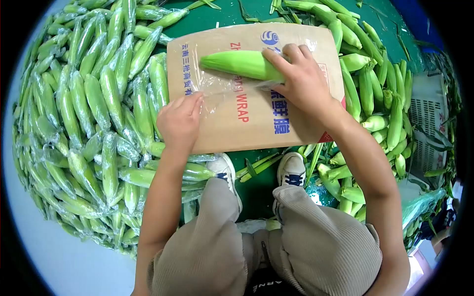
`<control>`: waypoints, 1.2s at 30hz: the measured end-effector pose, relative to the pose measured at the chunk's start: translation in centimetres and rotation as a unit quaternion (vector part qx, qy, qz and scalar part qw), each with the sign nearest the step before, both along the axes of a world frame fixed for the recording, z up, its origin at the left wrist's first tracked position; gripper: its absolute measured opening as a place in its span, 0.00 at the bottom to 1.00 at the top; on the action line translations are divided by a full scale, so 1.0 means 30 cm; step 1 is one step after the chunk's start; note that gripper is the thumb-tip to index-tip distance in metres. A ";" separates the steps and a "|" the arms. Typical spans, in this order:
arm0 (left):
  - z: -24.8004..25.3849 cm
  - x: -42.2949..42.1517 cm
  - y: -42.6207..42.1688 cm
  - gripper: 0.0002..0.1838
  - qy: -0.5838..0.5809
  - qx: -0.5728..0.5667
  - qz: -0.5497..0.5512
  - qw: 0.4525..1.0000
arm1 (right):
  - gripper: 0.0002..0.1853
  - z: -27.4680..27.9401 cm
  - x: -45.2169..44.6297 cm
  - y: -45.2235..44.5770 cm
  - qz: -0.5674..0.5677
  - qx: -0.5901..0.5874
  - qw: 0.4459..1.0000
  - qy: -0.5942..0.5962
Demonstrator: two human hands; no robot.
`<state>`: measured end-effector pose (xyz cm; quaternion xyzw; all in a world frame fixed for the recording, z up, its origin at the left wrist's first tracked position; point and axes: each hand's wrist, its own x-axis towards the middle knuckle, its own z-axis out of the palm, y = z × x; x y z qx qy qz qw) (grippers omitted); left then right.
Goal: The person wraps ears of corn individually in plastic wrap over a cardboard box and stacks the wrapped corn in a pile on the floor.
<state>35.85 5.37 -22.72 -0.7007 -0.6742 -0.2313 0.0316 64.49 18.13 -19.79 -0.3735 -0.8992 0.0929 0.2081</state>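
Observation:
An ear of corn [239,64] in its green husk lies across a brown cardboard box [217,133] printed with blue and red lettering. My right hand [303,76] grips the thick end of the ear. Clear plastic wrap [217,86] stretches over the box top beneath the corn. At the near left of the box, my left hand [180,121] pinches the edge of that wrap between thumb and fingers. The corn's pointed end faces left, apart from my left hand.
A big heap of wrapped corn [89,108] fills the left side. Unwrapped ears [368,91] pile up on the right, beside a white plastic crate [427,111]. My shoes [292,170] stand on the green floor [254,192] among loose husk leaves.

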 end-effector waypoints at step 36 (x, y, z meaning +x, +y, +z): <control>0.180 0.113 0.371 0.38 -0.034 -0.235 -0.205 0.949 | 0.29 0.111 -0.143 0.415 0.173 -0.188 0.967 0.014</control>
